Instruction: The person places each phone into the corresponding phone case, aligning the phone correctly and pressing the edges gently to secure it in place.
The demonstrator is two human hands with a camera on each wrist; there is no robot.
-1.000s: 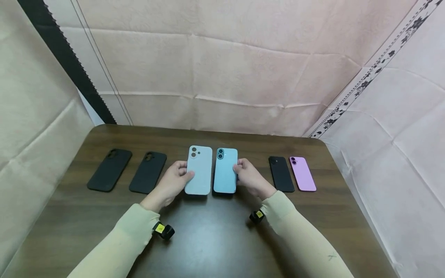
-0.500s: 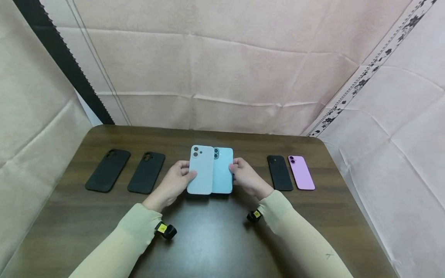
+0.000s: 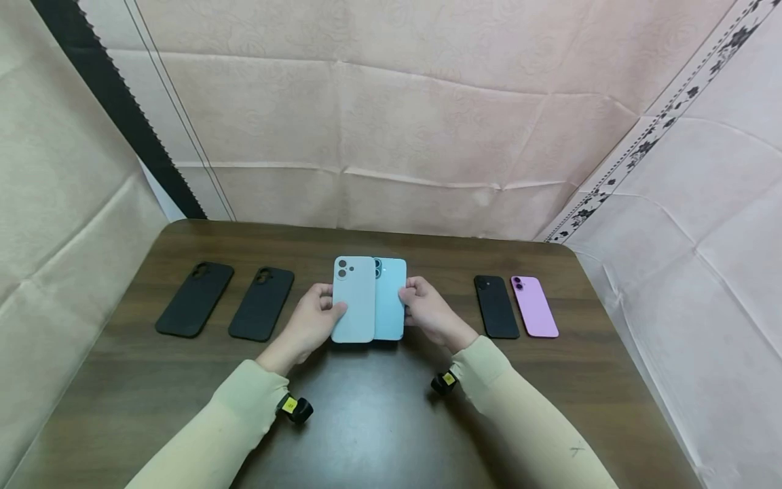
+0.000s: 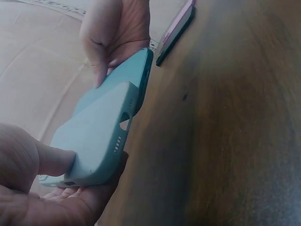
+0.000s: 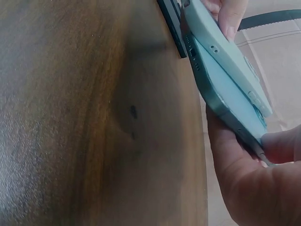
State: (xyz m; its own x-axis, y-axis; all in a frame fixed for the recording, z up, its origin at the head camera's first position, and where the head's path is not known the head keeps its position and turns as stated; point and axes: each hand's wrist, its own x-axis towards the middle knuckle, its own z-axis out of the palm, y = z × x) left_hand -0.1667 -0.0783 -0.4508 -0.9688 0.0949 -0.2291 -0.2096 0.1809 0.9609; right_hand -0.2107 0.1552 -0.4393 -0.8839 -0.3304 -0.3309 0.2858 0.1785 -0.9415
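A pale blue phone case (image 3: 354, 309) with camera cutouts is gripped at its left edge by my left hand (image 3: 305, 322), thumb on the back face. My right hand (image 3: 430, 312) pinches the right edge of a light blue phone (image 3: 391, 305), whose camera is partly hidden. The case lies over the phone's left part in the head view. Through the left wrist view, the charging port cutout shows in the lower edge of the case (image 4: 94, 141), with the phone (image 4: 124, 77) behind it. From the right wrist, the phone (image 5: 230, 101) slants under the case (image 5: 223, 44).
Two black phone cases (image 3: 261, 303) lie on the left of the brown wooden table (image 3: 366, 435). To the right sit a black phone (image 3: 496, 307) and a purple phone (image 3: 534, 307) side by side. Pale cloth (image 3: 427, 136) hangs behind the table's far edge.
The phone has moved left in my right hand, so that it now sits partly behind the case. Earlier the two were side by side with a small gap.
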